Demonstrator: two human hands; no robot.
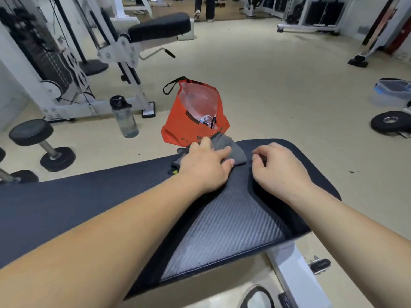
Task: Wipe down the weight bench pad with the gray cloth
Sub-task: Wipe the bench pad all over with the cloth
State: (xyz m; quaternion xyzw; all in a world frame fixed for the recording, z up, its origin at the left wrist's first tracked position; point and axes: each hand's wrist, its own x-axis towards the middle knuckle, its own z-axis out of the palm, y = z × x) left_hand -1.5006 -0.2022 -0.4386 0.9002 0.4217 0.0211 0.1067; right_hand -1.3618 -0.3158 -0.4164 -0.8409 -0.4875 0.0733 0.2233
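The gray cloth (231, 150) lies bunched on the weight bench pad (222, 218), pressed under the left hand (204, 167); the right hand (280, 167) rests beside, grip loosely curled, holding nothing.

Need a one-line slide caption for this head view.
Left hand presses the gray cloth on the bench pad; right hand rests beside it.

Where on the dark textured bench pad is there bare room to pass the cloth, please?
The dark textured bench pad is bare to the left of the left hand, and in the grey centre panel between the forearms. Its far edge is crowded: the crumpled gray cloth lies under the left hand, with the right hand resting beside it.
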